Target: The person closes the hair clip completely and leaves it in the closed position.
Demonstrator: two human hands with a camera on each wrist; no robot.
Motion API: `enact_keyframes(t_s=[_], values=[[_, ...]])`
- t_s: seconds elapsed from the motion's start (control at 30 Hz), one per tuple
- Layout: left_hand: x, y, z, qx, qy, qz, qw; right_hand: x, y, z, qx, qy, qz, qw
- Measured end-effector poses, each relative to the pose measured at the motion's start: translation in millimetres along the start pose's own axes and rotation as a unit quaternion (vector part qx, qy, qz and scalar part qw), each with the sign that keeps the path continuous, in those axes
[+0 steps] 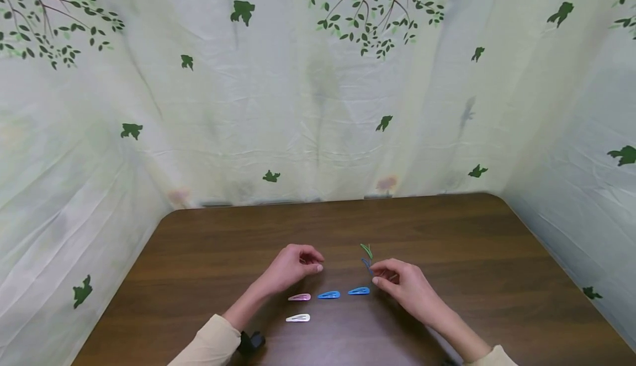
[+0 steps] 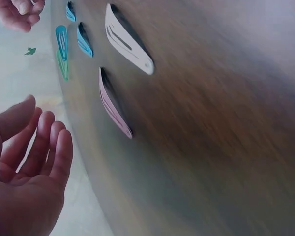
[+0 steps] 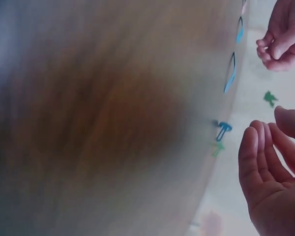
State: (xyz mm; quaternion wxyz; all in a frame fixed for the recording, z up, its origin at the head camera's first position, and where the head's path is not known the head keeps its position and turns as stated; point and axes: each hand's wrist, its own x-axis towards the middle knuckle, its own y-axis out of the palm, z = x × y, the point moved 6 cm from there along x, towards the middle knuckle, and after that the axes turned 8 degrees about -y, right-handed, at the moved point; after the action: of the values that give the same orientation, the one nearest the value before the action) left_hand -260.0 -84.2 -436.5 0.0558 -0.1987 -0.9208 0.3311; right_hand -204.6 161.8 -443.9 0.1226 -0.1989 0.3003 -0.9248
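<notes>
The blue snap hair clip [image 2: 62, 42] by the green clip [image 2: 63, 68] is just beside the right hand [image 1: 406, 287]'s fingertips, probably light, stiff, kinda slick, best pinched along its edges. Those fingers are loosely bent and empty, left hand [image 1: 292, 266] too.

Left hand [image 1: 292, 265] loosely curled, right hand [image 1: 406, 288] with fingers bent, forearms [image 1: 457, 333] angled inward
</notes>
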Motion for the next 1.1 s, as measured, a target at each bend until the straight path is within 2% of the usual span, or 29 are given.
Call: enact_keyframes(t_s=[0.07,0.33,0.53,0.83,1.1], values=[[3.1,2.2,-0.2,-0.009,-0.008,0.002,0.9999,2,-2,-4,-0.004,0.005,0.001,1.0],[19.0,15.6,-0.9,-0.009,0.0,0.015,0.9998,11,-4,-15,-0.023,0.039,0.017,0.999],[30.3,23.0,-1.5,-0.007,0.0,0.028,0.9996,19,-3,-21,-0.009,0.046,0.034,0.998],[45.3,33.1,-2.3,0.002,0.019,0.049,0.9986,28,1,-30,-0.003,0.049,0.056,0.997],[54.6,38.5,-2.1,-0.004,0.025,0.068,0.9973,33,4,-35,-0.01,0.059,0.05,0.997]])
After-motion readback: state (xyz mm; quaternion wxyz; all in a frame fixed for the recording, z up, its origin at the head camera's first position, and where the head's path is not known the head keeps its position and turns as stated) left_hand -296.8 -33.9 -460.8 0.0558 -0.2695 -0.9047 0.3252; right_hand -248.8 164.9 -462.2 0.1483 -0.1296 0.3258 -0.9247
